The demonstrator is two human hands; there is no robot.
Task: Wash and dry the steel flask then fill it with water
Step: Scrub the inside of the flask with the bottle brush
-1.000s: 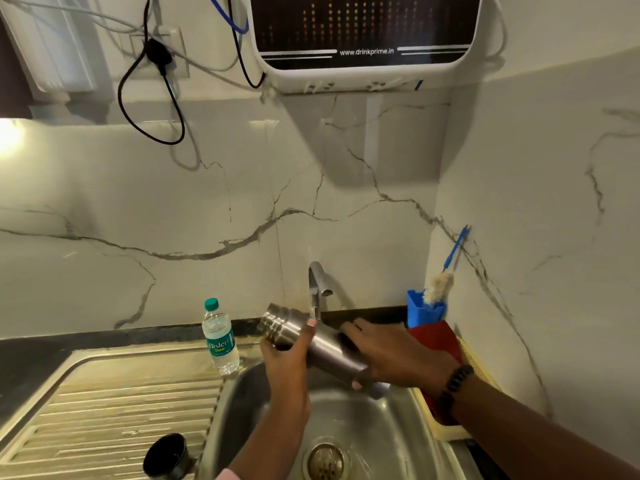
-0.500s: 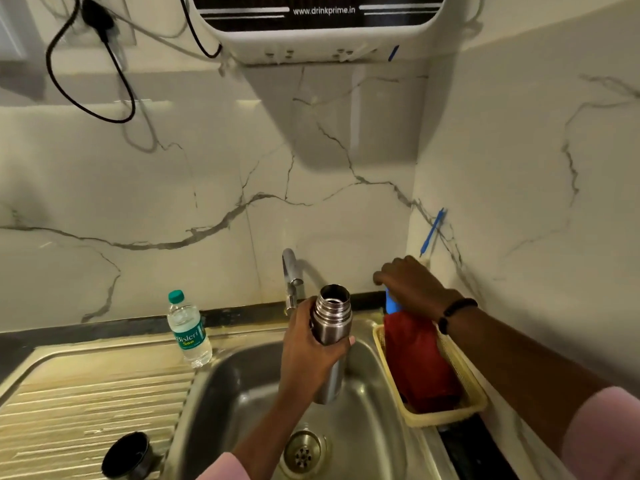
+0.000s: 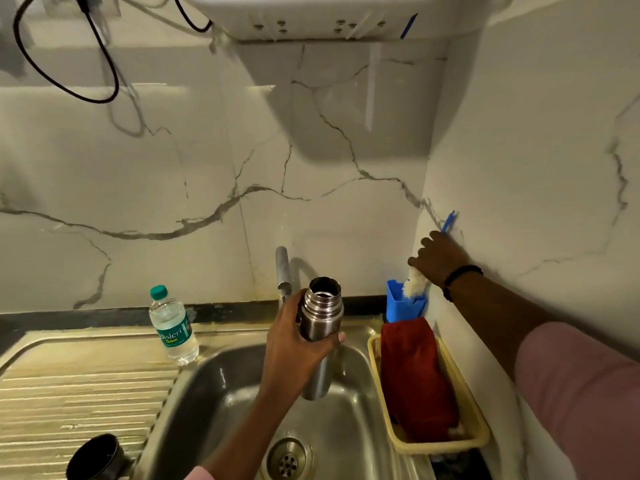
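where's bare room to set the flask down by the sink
Free: the ribbed drainboard between the water bottle and the black cap, and the basin floor around the drain. Crowded: the yellow basket, filled by a red cloth.

right hand (image 3: 440, 258) raised, lifting bottle brush (image 3: 414, 285)

Veined marble walls (image 3: 207, 168), seemingly lit from above.

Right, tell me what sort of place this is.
Most likely a home kitchen's washing-up corner: a steel sink with ridged draining board, a tap on marble-look walls, and a bottle brush in a blue holder.
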